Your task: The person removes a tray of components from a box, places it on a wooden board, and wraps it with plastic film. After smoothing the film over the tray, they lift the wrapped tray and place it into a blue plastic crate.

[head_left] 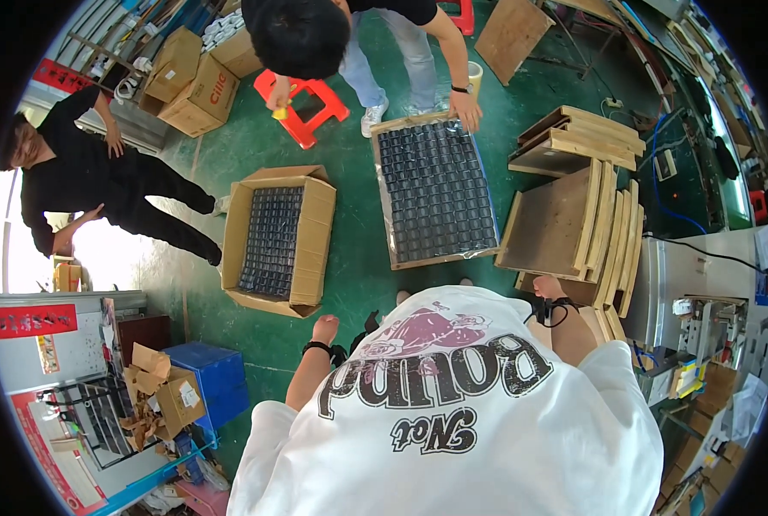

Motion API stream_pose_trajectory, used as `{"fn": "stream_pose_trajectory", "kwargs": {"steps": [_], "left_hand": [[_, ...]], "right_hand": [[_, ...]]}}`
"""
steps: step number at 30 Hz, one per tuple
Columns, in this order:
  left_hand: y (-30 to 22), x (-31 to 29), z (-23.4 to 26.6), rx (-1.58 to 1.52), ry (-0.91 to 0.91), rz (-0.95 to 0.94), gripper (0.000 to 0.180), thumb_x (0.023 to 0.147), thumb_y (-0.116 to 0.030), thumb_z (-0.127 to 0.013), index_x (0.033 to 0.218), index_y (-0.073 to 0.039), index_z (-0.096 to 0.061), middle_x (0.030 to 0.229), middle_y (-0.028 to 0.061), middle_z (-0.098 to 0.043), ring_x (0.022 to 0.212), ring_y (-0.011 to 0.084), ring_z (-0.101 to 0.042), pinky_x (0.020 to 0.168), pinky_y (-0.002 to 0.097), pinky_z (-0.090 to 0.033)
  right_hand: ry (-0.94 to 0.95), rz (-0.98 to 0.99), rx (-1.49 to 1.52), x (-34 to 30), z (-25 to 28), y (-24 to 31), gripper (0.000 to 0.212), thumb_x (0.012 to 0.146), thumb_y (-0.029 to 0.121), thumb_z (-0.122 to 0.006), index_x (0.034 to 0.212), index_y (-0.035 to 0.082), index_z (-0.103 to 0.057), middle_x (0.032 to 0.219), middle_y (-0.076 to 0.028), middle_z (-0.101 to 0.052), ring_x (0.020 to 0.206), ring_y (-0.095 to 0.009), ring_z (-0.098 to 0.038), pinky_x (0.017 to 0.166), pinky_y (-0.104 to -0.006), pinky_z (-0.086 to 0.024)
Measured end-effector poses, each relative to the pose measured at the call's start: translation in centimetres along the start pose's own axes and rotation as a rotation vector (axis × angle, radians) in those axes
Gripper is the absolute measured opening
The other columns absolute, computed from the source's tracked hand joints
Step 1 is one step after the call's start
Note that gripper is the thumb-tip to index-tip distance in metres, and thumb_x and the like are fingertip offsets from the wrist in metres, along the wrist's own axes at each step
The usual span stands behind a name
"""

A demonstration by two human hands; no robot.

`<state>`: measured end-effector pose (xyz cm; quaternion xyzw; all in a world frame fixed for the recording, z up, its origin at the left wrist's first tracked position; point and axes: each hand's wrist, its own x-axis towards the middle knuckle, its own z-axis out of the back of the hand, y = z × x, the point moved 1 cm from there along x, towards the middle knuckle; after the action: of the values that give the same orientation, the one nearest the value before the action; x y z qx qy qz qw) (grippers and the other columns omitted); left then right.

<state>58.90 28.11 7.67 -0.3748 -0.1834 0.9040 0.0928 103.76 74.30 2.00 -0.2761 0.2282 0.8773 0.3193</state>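
My left hand point(325, 328) is curled into a fist, with no object showing in it. It is nearest to an open cardboard box point(315, 258) that holds rows of dark, shiny small pieces point(269, 241). On the other side, my right hand point(549, 288) is also closed, with nothing visible in its fingers. Close to it are stacked wooden boards with pale edge strips point(551, 219); whether it touches them I cannot tell. Ahead, between my hands, a shallow tray point(382, 193) carries a grid of dark pieces point(435, 189) under clear film. Both my wrists wear black straps.
Across the tray a bending person rests one hand point(465, 110) at its far edge and holds something yellow in the other. A red stool point(306, 107) stands behind. Another person point(74, 181) stands at left. A blue bin point(208, 383) and machinery point(702, 322) flank me.
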Motion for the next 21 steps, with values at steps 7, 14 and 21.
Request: {"fn": "stream_pose_trajectory", "kwargs": {"steps": [7,14,21], "left_hand": [[1.2,0.8,-0.3,-0.042,0.007,0.0,0.036,0.069,-0.027,-0.049,0.094,-0.002,-0.054,0.092,0.0165,-0.056,0.091,0.0277,-0.051,0.079,0.0314,-0.039],[1.3,1.3,-0.5,-0.057,0.004,-0.003,0.036,0.069,-0.027,-0.049,0.094,-0.001,-0.054,0.094,0.0158,-0.055,0.093,0.0268,-0.05,0.08,0.0307,-0.039],[1.7,2.5,-0.8,-0.055,0.025,0.003,0.037,0.069,-0.027,-0.048,0.095,-0.001,-0.053,0.095,0.0159,-0.055,0.093,0.0265,-0.05,0.08,0.0312,-0.038]], "right_hand": [[-0.055,0.056,-0.099,-0.9,1.0,1.1,0.009,0.062,0.013,-0.051,0.059,0.005,-0.054,0.055,-0.008,-0.054,0.051,-0.02,-0.056,0.044,-0.0305,-0.042],[-0.112,0.116,-0.165,-1.0,1.5,1.6,0.01,0.062,0.014,-0.049,0.058,0.005,-0.052,0.053,-0.007,-0.053,0.05,-0.02,-0.055,0.045,-0.0304,-0.041],[-0.084,0.007,0.059,-1.3,0.5,1.4,0.011,0.063,0.013,-0.049,0.057,0.005,-0.053,0.053,-0.008,-0.054,0.048,-0.02,-0.055,0.043,-0.0302,-0.041]]}}
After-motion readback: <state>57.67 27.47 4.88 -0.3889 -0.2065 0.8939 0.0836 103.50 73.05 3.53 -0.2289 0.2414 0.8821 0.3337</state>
